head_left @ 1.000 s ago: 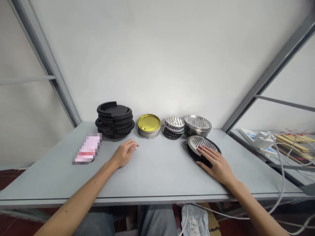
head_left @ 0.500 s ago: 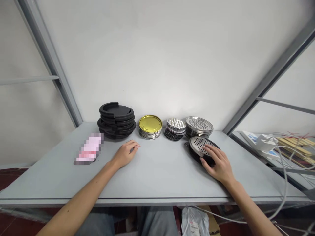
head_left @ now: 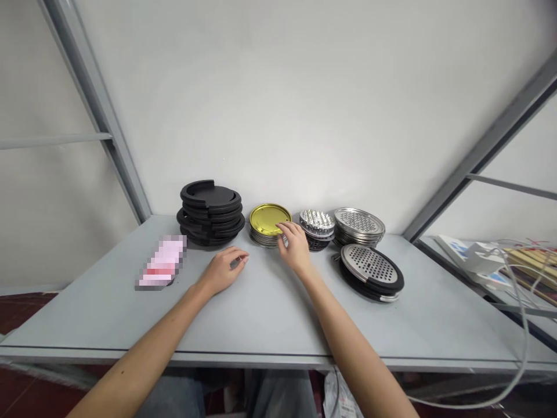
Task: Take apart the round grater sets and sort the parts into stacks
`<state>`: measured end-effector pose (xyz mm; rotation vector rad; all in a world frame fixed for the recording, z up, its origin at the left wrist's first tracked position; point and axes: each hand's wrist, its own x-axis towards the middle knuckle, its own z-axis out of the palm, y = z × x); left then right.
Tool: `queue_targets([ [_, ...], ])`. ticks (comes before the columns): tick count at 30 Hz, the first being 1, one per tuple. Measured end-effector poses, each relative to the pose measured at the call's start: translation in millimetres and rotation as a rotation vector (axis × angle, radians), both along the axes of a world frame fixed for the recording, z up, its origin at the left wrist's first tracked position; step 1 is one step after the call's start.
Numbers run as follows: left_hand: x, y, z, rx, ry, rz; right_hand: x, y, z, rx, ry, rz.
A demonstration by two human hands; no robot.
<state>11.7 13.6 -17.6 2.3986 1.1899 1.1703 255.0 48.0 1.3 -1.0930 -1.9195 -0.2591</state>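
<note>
My left hand rests on the table with its fingers loosely bent and the thumb apart, holding nothing. My right hand reaches over the right edge of a stack of round metal discs, whose top disc is gold. Its fingers are spread with nothing gripped; whether the fingertips touch the gold disc I cannot tell. To the right of that hand stands a small pile topped by a spiked metal disc. Nearer to me lies a stack with a perforated metal disc in a black ring.
Black plastic rings are piled at the back left, before a pixelated pink item. Grater-like metal discs are stacked at the back right. White cables hang beyond the right side of the table.
My right hand has left the stack with the black ring and moved left to the gold disc. My left hand stays in place. The view has shifted slightly.
</note>
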Motion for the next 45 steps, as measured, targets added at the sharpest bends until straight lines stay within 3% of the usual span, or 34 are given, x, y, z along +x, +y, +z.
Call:
queue_targets([
  [5,-4.8,2.4,1.3,-0.007,-0.027,0.057,-28.5,22.9,-10.7,-0.089,0.040,-0.101],
  [13,-4.6,0.4,3.1,-0.075,0.009,0.052,-16.3,34.4,-15.0,-0.169,0.162,0.087],
  [19,-4.7,1.3,2.7,-0.095,0.021,0.059,-24.3,28.9,-1.5,-0.087,0.400,0.154],
  [21,-6.1,2.4,2.1,-0.117,-0.004,0.071,-23.3,27.8,6.6,-0.082,0.566,0.140],
  [24,-8.1,2.5,2.2,-0.130,-0.039,0.100,-13.6,27.5,21.9,-0.120,0.999,0.169],
  [27,-9.0,0.8,3.4,-0.122,-0.050,0.108,3.4,20.5,34.6,-0.186,1.254,0.362],
  [31,-9.0,-2.2,3.5,-0.133,-0.070,0.006,25.3,-1.7,30.8,-0.366,1.168,0.551],
  [38,-6.4,-8.6,7.5,-0.156,-0.050,-0.203,38.4,-22.4,-4.0,-0.476,0.914,0.492],
  [41,-3.5,-11.4,12.9,-0.144,0.017,-0.251,32.4,-27.6,-3.7,-0.558,0.761,0.546],
  [45,-1.4,-10.4,13.0,-0.111,0.075,-0.222,22.7,-35.3,3.2,-0.698,0.512,0.726],
])
